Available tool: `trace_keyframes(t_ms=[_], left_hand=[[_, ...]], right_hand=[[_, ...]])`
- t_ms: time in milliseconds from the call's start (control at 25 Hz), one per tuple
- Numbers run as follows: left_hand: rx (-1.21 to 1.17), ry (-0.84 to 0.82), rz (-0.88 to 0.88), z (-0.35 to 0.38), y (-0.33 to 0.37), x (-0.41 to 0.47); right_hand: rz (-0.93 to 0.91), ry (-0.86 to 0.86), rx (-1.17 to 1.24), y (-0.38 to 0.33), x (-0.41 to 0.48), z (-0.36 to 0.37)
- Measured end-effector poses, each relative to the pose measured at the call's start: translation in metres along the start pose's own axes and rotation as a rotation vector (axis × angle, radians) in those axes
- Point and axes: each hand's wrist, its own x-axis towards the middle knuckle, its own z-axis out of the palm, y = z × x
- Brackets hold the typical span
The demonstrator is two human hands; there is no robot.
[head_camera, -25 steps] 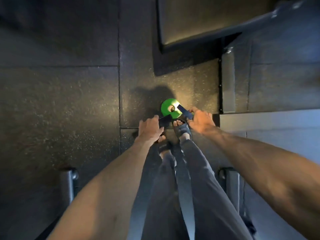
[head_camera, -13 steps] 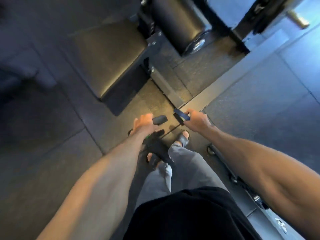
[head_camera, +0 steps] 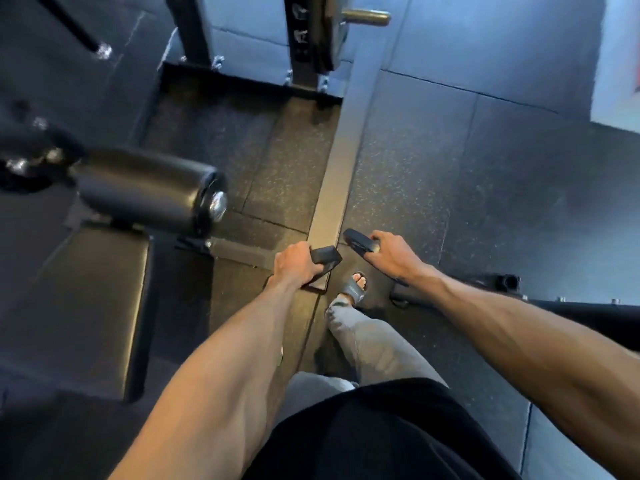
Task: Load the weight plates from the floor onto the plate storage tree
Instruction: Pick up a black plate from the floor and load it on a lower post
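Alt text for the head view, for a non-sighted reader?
A person's left hand grips one dark plate and the right hand a second plate, above rubber gym floor. Ahead stands the plate storage tree, a loaded plate on it.

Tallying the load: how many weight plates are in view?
3: left plate in the left hand, right plate in the right hand, racked plate on the storage tree; others may hide behind it.

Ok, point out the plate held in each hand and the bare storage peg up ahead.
Left plate (head_camera: 327,258): head view, on the flat face that sticks out of the grip.
Right plate (head_camera: 356,239): head view, on its upper face near the rim.
Storage peg (head_camera: 367,17): head view, mid-shaft of the bare brass-coloured part.
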Motion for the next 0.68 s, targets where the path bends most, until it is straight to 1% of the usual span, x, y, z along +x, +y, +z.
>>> trace_keyframes(t_ms=[160,320,440,520,600,680], left_hand=[[0.054,0.009,0.096,-0.049,0.098,0.078],[-0.064,0.103,0.206,-0.104,0.201,0.142],[-0.158,0.152,0.28,-0.152,0.28,0.184],[-0.264,0.098,0.318,-0.18,0.335,0.215],[-0.366,0.001,0.375,-0.2,0.394,0.244],[-0.426,-0.099,0.428,-0.213,0.463,0.271]], right_hand=[[0.077,0.115,0.133,0.025,0.04,-0.092],[0.191,0.337,0.217,0.051,0.072,-0.188],[0.298,0.463,0.332,0.073,0.097,-0.256],[0.351,0.571,0.412,0.094,0.116,-0.299],[0.384,0.676,0.55,0.117,0.134,-0.337],[0.384,0.704,0.746,0.141,0.151,-0.379]])
